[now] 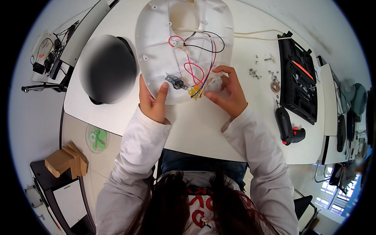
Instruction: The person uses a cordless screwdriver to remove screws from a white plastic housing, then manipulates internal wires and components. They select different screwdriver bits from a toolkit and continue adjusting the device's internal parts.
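A white moulded plastic housing (154, 31) with an oval opening spans the middle of the desk, red, black and blue wires inside it. My left hand (152, 100) grips its lower-left edge, thumb beside a small dark, partly clear part (175, 81). At the housing's lower right, my right hand (229, 92) has thumb and fingers round a whitish translucent component (214, 84), next to a small yellow part (194, 91) with wires running to it.
A dark round object (107, 70), partly blurred, lies left on the white desk (196, 129). Screws (254, 73), an open black toolkit (297, 78) and a cordless screwdriver (286, 125) lie right; a pale cable (260, 33) crosses the back. Cardboard boxes (64, 160) and a green fan (98, 139) stand below left.
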A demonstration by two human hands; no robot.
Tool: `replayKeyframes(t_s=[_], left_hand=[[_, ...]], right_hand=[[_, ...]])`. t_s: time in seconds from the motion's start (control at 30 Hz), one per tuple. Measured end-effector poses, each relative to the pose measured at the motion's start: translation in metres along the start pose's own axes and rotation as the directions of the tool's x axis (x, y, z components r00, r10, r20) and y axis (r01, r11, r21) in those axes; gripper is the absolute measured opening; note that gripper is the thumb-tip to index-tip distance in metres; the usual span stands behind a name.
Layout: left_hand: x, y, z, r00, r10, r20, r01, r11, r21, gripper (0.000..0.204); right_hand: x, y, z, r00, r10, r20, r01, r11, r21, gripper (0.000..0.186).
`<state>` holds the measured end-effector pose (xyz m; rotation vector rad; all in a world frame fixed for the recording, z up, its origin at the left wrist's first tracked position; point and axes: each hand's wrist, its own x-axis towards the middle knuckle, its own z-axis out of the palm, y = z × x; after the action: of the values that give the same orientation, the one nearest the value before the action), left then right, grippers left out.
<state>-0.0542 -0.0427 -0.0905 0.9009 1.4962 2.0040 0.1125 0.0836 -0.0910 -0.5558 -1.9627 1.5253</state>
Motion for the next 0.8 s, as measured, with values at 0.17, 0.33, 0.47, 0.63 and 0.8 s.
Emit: replayKeyframes(t_s=[0.17, 0.33, 0.47, 0.63, 0.8], left_hand=[[0.001, 0.001, 0.0, 0.999, -0.038, 0.033, 0.038, 0.999, 0.005, 0.056], [0.0, 0.005, 0.0, 0.998, 0.035, 0.058, -0.039, 0.996, 0.083, 0.044], [0.001, 0.005, 0.002, 0.998, 0.041, 0.04, -0.044, 0.996, 0.083, 0.043], [0.002, 0.006, 0.004, 0.998, 0.043, 0.049, -0.048, 0.994, 0.101, 0.041], [0.001, 0.008, 0.005, 0.999, 0.034, 0.03, -0.036, 0.995, 0.092, 0.04]], right_hand=[[-0.003, -0.003, -0.001, 1.0, -0.007, -0.024, 0.007, 1.0, -0.012, 0.054], [-0.001, -0.016, -0.009, 0.995, 0.097, -0.03, -0.092, 0.987, 0.135, 0.054], [0.003, -0.023, -0.015, 0.991, 0.134, -0.013, -0.125, 0.954, 0.271, 0.055], [0.007, -0.019, -0.019, 0.987, 0.154, -0.038, -0.136, 0.944, 0.301, 0.052], [0.014, -0.034, -0.017, 0.979, 0.179, -0.094, -0.114, 0.874, 0.472, 0.049]])
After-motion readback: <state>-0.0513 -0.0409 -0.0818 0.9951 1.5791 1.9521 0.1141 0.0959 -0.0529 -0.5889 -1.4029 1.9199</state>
